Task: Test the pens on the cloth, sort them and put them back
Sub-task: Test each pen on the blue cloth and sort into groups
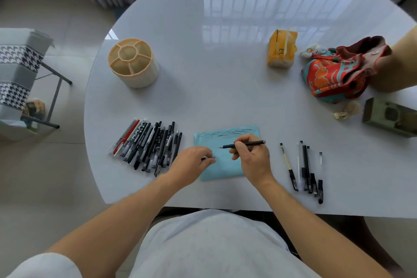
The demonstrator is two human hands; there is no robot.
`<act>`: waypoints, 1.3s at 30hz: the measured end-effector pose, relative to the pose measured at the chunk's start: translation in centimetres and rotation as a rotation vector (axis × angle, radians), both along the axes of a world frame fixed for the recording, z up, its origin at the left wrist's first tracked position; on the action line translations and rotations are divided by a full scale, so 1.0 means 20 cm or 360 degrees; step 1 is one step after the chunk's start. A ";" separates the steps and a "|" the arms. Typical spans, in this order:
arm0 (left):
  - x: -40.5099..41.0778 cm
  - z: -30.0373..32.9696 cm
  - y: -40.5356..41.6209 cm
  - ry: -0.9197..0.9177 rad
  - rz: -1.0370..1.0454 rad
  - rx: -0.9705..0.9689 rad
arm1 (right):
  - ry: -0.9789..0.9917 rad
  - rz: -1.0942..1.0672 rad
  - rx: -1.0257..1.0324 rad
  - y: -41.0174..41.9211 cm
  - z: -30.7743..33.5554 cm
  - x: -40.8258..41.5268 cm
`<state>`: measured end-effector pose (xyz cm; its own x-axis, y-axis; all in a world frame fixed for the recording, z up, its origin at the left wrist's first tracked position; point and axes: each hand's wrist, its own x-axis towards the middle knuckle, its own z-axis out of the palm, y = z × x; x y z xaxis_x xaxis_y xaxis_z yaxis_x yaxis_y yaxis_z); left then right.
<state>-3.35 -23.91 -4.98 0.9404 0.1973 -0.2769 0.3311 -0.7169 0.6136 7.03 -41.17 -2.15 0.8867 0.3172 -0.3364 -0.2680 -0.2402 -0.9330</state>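
Blue cloth (pixel 222 165): flat at near table edge, scribbled along far side.
Right hand (pixel 252 158): fingers pinch slim black pen (pixel 244 144), tip hovering.
Left hand (pixel 191 160): fingers curled on small dark cap (pixel 208 158), apparently.
Advice: pin cloth, stroke lightly on clean patch.

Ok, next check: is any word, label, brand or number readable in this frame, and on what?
None reads for sure.
Yellow tissue pack: dark print on its side, too blurred.
Pens in the left pile: barrel labels too small.
Blue cloth: only test scribbles, no words.
Green box: no text visible.
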 end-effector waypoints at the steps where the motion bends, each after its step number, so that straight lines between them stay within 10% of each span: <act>1: 0.00 0.01 0.00 -0.0016 0.0031 0.0000 | 0.0017 -0.0004 0.0033 0.00 0.01 -0.01; 18: 0.02 0.13 -0.06 -0.0271 -0.0090 0.0076 | 0.0298 0.0325 0.0176 -0.03 0.03 -0.08; 39: -0.30 0.16 0.38 0.0364 0.0742 0.0365 | 0.0252 0.0074 -0.0375 -0.42 -0.09 -0.01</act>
